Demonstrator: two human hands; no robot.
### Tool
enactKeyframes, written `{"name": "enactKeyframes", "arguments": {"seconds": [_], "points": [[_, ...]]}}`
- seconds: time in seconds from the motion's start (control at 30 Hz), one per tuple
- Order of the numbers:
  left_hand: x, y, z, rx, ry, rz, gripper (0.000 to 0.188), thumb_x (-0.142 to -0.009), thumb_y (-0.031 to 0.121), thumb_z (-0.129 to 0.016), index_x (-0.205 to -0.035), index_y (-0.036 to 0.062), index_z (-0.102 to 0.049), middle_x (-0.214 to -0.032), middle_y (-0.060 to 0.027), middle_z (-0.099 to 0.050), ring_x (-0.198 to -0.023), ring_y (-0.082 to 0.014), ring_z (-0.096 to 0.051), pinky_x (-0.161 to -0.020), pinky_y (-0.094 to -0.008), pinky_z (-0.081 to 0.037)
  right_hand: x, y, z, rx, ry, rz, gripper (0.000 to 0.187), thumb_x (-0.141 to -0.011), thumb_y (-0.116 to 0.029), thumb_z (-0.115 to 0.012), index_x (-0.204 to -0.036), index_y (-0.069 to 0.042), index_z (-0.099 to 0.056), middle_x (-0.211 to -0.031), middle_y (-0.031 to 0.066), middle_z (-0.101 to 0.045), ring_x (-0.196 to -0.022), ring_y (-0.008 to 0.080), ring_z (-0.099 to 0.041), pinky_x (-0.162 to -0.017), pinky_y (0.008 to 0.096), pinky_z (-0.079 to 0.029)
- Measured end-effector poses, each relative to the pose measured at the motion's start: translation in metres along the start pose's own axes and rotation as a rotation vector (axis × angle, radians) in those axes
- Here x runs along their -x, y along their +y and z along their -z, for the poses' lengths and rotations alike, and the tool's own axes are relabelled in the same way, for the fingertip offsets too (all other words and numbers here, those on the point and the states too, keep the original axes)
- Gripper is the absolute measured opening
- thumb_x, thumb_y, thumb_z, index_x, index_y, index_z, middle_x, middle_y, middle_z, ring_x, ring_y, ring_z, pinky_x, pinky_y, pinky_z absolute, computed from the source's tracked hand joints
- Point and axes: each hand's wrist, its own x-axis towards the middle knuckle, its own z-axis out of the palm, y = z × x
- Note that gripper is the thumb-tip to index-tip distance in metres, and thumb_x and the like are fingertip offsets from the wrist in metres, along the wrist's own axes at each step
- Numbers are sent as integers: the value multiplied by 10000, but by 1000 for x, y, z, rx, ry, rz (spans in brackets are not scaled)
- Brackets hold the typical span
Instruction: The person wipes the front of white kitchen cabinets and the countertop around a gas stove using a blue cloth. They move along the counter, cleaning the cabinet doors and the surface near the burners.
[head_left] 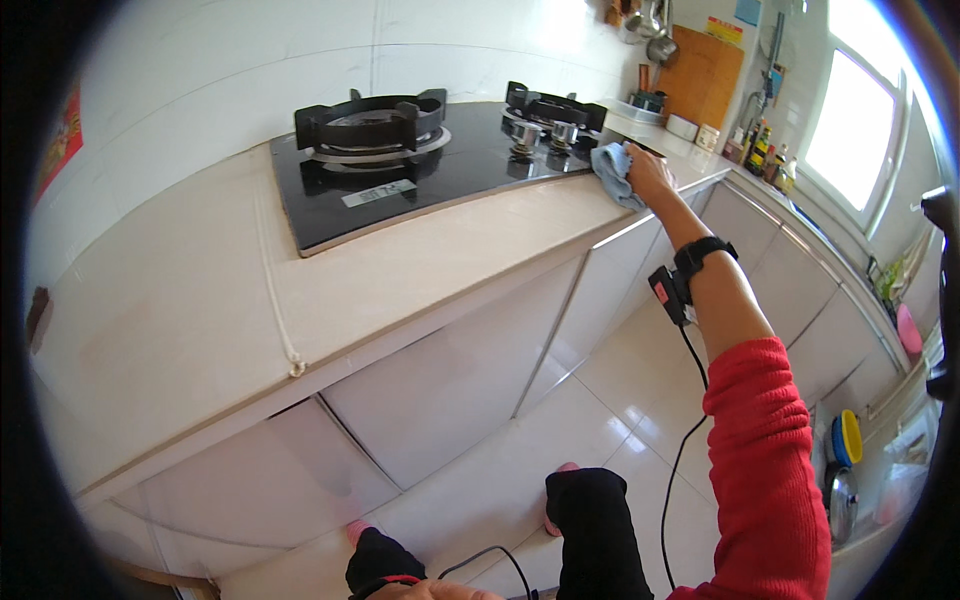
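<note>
My right hand (650, 174) grips a light blue cloth (614, 178) and presses it down at the right front corner of a black glass gas stove (470, 182). Part of the cloth hangs over onto the pale countertop (420, 250). Just left of the cloth stand two silver control knobs (543, 135). Black pan supports sit over the left burner (372, 125) and the right burner (553, 104). Only a strip of my left hand (430, 591) shows at the bottom edge, close to my body; its fingers cannot be made out.
A wooden cutting board (702, 76) leans in the far corner beside hanging ladles (660, 45). Several bottles (768, 158) stand under the window. White cabinets (450, 390) run below the counter. A black cable (668, 480) trails from the device strapped to my right forearm.
</note>
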Motion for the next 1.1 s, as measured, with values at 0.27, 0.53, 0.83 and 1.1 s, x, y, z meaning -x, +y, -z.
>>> {"name": "enactKeyframes", "arguments": {"seconds": [0.27,0.53,0.83,1.1], "points": [[-3,1,0,77,-63,11,52,-897,79,-637,-910,40,-605,-948,-133,-696,-843,-355,-690,-729,-419,-589,9,-10,11,59,-52,190,408,-861,-152,-550,-1265,-200,-570,-1176,148,-665,-1099,354,-633,-884,499,-511],[-1,17,-7,89,-77,-14,54,-916,99,-614,-928,46,-617,-970,-128,-701,-863,-353,-689,-736,-419,-590,40,-43,24,-32,-16,345,443,-786,-102,-601,-1222,-184,-603,-1117,128,-659,-1048,369,-630,-866,493,-510],[3,36,-13,92,-86,-43,131,-934,123,-605,-1030,49,-653,-1009,-123,-705,-904,-358,-694,-757,-413,-588,83,-100,45,-194,50,555,325,-813,-130,-568,-1138,-131,-594,-1069,147,-651,-991,389,-632,-838,498,-509],[9,45,-17,71,-81,-77,179,-927,131,-622,-1090,80,-675,-1034,-143,-690,-889,-362,-693,-739,-402,-579,131,-173,72,-316,-40,752,343,-860,-125,-568,-1203,-137,-566,-1151,139,-616,-1104,341,-572,-926,459,-473]]}}
